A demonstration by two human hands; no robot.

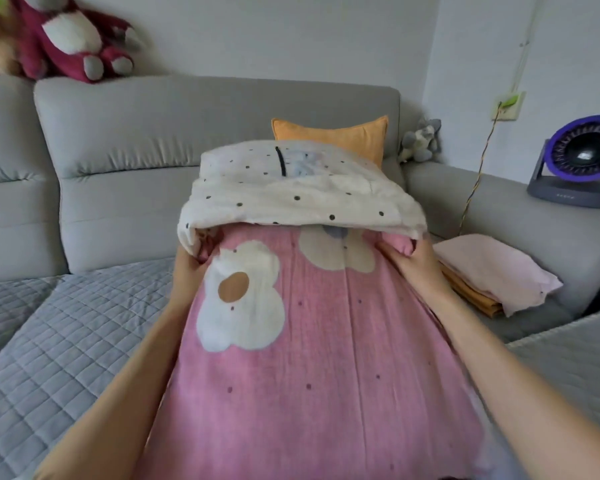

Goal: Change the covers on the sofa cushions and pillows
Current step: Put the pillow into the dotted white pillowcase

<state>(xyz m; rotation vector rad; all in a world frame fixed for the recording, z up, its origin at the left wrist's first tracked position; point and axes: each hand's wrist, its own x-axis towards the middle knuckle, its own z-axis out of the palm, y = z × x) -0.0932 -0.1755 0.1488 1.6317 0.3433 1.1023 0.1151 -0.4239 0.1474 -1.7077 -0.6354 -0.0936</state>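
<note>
Head view shows the left hand (pixel 187 268) with fingers curled round the rolled edge of a cream dotted cover (pixel 302 199), at the left corner of its open mouth, in the middle of the frame. The right hand (pixel 411 258) does the same at the right corner, its fingers tucked under the cream edge and pinching it, with a bit of pink cloth bunched at the fingertips. Both forearms run down to the lower corners of the frame, one along each side of a pink pillow (pixel 312 358) printed with white flowers. The pillow fills the lower centre, its far end hidden inside the cream cover, which is turned back on itself and sits like a cap over that end. A dark zipper (pixel 280 161) shows on top of the cover.

Behind the cover, an orange cushion (pixel 340 136) leans against the back of a grey sofa (pixel 187 133). A quilted grey mat (pixel 66 341) lies on the seat at lower left. At the right, on the seat beside the right wrist, sits a stack of folded cloth (pixel 492 271), pale pink over orange. A small grey plush (pixel 421 140) rests on the sofa arm near the corner of the wall. A red plush (pixel 73 36) sits on the sofa back at upper left. A purple-rimmed fan (pixel 582 161) stands at the right edge, beside a wall socket (pixel 508 103) with a cord hanging from it.
</note>
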